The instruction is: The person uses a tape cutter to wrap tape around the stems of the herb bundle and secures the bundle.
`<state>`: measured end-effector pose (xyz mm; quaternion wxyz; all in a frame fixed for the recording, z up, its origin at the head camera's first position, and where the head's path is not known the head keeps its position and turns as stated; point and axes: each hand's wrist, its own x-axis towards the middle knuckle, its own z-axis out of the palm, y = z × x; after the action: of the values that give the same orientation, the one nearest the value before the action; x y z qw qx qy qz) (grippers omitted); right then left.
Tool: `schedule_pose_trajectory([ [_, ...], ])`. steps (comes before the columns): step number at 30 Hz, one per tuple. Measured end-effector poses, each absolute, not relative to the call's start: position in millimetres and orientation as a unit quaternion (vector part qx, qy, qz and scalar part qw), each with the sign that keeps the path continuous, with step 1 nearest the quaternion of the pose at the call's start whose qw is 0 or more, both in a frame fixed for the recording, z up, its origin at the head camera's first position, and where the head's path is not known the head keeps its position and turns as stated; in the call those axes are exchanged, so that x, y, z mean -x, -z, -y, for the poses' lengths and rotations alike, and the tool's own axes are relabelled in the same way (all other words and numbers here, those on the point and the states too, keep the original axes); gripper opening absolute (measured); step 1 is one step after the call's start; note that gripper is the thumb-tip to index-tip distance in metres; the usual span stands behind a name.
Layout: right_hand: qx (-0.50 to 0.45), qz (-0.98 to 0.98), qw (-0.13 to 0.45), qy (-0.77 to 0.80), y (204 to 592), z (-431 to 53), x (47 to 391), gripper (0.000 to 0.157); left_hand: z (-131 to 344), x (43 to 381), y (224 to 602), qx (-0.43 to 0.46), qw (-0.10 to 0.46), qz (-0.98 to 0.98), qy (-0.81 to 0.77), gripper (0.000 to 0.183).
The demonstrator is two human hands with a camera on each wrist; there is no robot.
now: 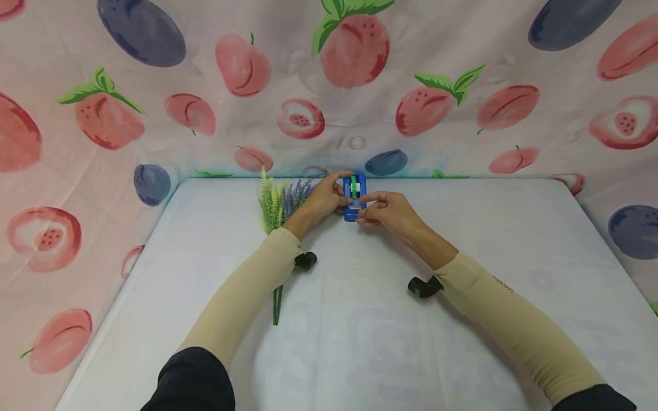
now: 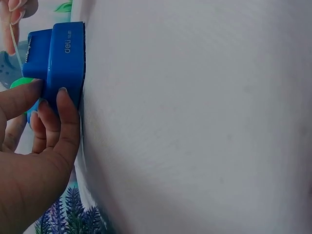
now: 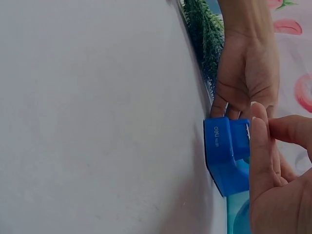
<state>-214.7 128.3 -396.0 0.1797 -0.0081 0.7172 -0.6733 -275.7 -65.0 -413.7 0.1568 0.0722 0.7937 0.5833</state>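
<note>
A blue tape dispenser with a green roll stands on the table near its back edge. My left hand holds the dispenser from the left side; in the left wrist view its fingertips lie against the blue body. From the right, my right hand reaches to the dispenser's front end. Its thumb and finger pinch the end of a thin strip of tape, which stretches up from the toothed cutting edge. In the right wrist view the right fingers partly hide the dispenser.
Left of the dispenser lies a bunch of artificial flowers, yellow-green and purple, its stems toward the front and partly behind my left forearm. The white table meets a fruit-patterned cloth at the back.
</note>
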Motion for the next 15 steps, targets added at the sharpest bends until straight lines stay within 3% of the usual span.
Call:
schedule_pose_trajectory([
  [15,-0.016,-0.701,0.211,0.681,396.7,-128.3,209.4,0.04,66.1,274.7,414.3,-0.077,0.157,-0.795,-0.582,0.066],
])
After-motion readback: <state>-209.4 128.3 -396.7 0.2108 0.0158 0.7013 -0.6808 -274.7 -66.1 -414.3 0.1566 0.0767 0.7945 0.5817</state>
